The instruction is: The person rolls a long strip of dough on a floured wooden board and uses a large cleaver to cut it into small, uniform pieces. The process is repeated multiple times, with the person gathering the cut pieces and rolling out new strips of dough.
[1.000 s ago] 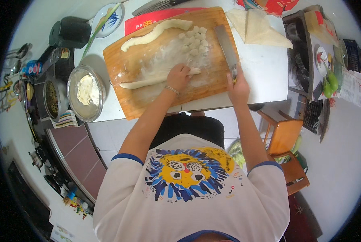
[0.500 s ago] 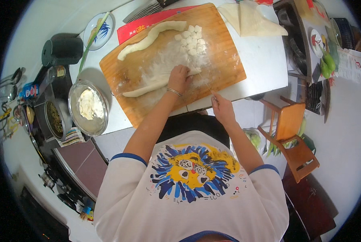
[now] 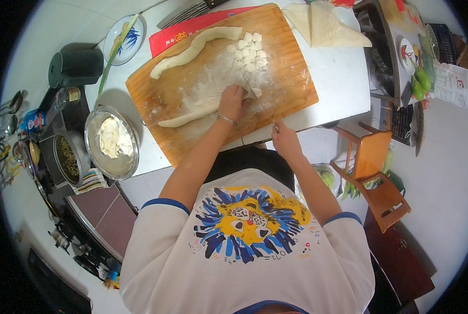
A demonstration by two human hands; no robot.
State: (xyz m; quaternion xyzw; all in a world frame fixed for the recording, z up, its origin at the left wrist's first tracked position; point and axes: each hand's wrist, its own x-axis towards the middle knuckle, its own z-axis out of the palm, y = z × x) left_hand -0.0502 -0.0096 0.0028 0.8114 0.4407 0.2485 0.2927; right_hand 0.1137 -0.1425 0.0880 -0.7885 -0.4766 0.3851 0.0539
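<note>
A floured rope of dough (image 3: 189, 115) lies on the near part of a wooden board (image 3: 291, 78). My left hand (image 3: 233, 102) is closed over its right end, the fingertips bent down and partly hidden. In my right hand (image 3: 286, 140), at the board's near edge, is the handle of a knife (image 3: 265, 111). Its thin blade points away from me, just right of my left fingers, at the end of the rope. A small dough piece (image 3: 256, 92) sits right beside the blade. Several cut dough pieces (image 3: 249, 52) are grouped farther back, next to a second, uncut dough rope (image 3: 192, 47).
Left of the board stands a metal bowl (image 3: 134, 157) with dough or flour in it. Behind are a plate (image 3: 120, 55) with a green onion (image 3: 108, 68) across it and a red box (image 3: 166, 42). A folded cloth (image 3: 323, 26) lies back right; a wooden chair (image 3: 372, 152) stands right.
The knife blade has shifted slightly left, toward my left fingers. A small dough piece now shows at the blade's right side. My left hand has barely moved.
</note>
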